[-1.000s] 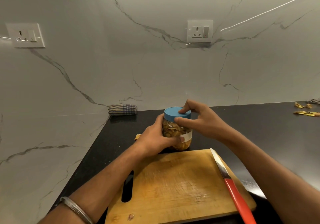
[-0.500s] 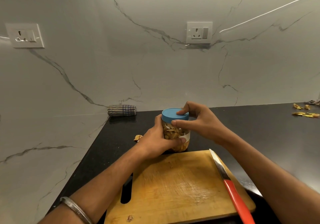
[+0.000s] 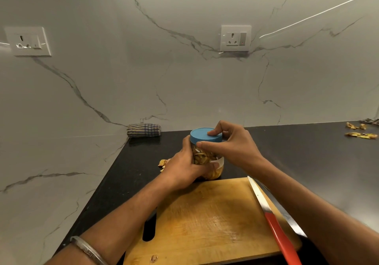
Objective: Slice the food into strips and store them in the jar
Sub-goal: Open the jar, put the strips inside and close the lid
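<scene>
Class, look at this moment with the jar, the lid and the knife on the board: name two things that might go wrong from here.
1. The knife lies on the right side of the cutting board, blade toward the jar, close under the right forearm; a lowered arm might brush it.
2. The left hand grips the jar while the right hand holds the blue lid; a hard twist could tip the jar.

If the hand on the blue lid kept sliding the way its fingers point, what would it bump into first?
The right hand points left across the lid. Past it, probably the marble wall; the rolled cloth sits farther back, though depth is unclear.
</scene>
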